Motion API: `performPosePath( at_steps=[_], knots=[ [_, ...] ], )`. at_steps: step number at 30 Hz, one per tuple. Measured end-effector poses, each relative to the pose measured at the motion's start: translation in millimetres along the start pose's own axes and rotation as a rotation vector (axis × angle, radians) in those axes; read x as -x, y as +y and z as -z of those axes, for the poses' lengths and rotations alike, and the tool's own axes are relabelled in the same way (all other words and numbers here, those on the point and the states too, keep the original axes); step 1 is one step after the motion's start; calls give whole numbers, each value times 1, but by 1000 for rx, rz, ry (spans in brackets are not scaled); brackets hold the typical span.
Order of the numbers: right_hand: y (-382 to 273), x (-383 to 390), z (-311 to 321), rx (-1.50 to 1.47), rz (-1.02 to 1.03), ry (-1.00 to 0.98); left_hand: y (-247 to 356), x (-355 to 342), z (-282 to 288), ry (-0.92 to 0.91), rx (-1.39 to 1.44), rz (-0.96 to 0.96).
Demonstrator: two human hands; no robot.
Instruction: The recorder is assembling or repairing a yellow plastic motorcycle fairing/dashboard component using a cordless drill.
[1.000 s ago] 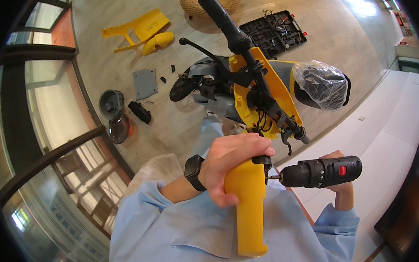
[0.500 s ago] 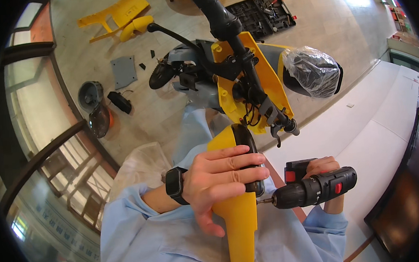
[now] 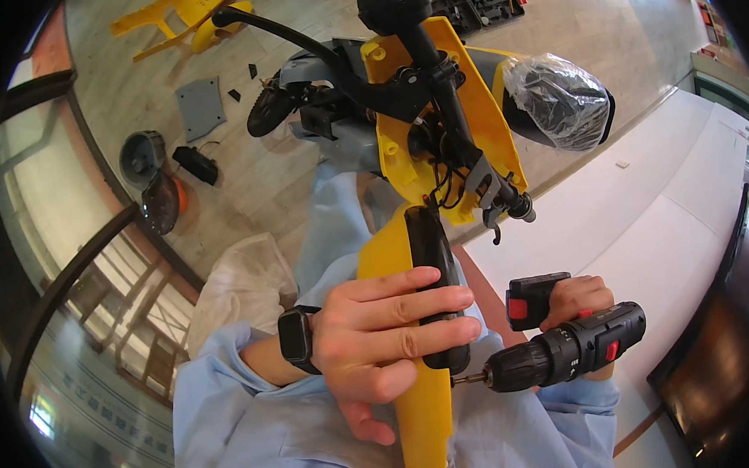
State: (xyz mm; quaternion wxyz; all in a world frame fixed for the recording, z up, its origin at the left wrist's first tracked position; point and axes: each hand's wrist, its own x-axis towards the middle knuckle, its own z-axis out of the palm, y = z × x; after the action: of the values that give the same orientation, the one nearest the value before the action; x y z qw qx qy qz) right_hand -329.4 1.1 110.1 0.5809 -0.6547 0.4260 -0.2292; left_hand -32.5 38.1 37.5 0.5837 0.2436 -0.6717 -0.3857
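My left hand holds a long yellow plastic panel with a black piece along its upper side; its fingers lie across the black piece. My right hand grips a black cordless drill with red details. The drill lies sideways, its bit pointing left and touching the panel just below the black piece. Ahead of my hands stands a partly dismantled scooter, with black handlebar and yellow front cover.
On the floor are yellow panels, a grey plate, grey and black parts and an open toolkit. A plastic-wrapped seat is behind the handlebar. Framed glass is left, a white surface and dark screen right.
The panel's top has swung up and left, showing more black piece. My left hand has moved lower and left, fingers lying flatter. The drill has moved down, and the scooter sits higher in view.
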Motion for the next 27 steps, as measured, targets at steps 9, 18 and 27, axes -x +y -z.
performPosePath(
  at_steps=[9, 18, 27],
  knots=[
    [19, 12, 7, -32, -5, -116, -4, 16, 2, 119, 123, 19],
    [-4, 5, 17, -89, -117, -265, -11, 35, -2, 194, 306, 114],
    [-24, 2, 17, -77, -329, -142, 12, 35, -15, 397, 377, 363]
  ],
)
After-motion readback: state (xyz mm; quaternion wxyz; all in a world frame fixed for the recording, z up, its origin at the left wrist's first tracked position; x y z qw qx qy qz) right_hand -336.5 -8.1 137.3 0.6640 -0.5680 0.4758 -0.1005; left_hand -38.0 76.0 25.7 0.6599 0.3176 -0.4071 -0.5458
